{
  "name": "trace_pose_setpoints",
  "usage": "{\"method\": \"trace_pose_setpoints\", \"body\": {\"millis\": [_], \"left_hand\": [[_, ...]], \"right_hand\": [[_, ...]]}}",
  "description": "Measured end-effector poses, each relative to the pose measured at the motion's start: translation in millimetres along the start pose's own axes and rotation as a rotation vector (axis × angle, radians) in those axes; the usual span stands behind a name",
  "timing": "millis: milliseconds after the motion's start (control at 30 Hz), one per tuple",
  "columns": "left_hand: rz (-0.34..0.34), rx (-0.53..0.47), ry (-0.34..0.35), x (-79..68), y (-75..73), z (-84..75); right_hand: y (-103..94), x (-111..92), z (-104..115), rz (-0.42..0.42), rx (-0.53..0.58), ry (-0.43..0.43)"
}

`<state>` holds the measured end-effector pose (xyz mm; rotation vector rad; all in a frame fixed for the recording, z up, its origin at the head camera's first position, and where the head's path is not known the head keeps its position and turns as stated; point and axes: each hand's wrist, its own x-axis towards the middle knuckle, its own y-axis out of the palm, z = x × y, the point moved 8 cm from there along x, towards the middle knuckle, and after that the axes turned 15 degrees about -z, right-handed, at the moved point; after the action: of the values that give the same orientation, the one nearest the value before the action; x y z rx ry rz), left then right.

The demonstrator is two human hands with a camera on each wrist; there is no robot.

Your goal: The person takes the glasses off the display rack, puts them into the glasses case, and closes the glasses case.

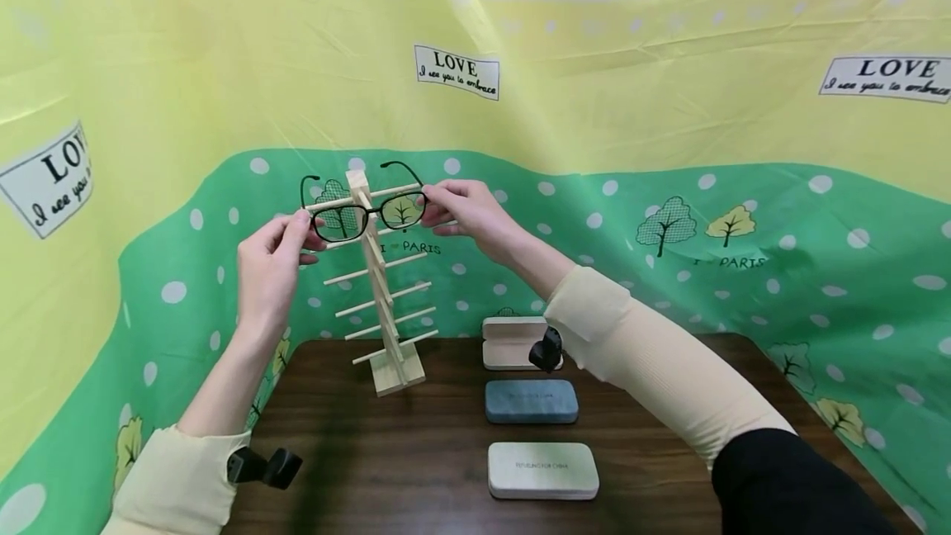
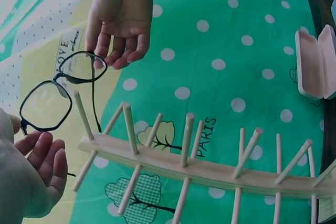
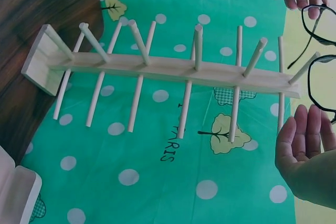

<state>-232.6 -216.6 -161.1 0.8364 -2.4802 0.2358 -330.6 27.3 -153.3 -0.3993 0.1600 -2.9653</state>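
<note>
Black-framed eyeglasses (image 1: 374, 211) are held up at the top of a wooden peg rack (image 1: 380, 283), their temples spread and pointing away from me. My left hand (image 1: 273, 258) pinches the left end of the frame near its hinge. At the opposite end, my right hand (image 1: 474, 217) grips the other hinge between thumb and fingers. In the left wrist view the eyeglasses (image 2: 46, 105) are just beyond the rack's top pegs. Whether the frame touches a peg I cannot tell. The right wrist view cuts off part of the eyeglasses (image 3: 310, 85) at its edge.
On the brown wooden table (image 1: 416, 461) stand an open pink-lined glasses case (image 1: 513, 343), a closed blue case (image 1: 531, 401) and a closed white case (image 1: 543, 471), in a column right of the rack. A patterned green and yellow cloth (image 1: 669, 155) hangs behind and at the sides.
</note>
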Motion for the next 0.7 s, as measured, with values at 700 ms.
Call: {"method": "trace_pose_setpoints", "body": {"millis": [700], "left_hand": [[0.096,0.045,0.101,-38.1,12.6,-32.7]], "right_hand": [[-40.9,-45.2,-3.5,-0.027,0.029,-0.013]]}}
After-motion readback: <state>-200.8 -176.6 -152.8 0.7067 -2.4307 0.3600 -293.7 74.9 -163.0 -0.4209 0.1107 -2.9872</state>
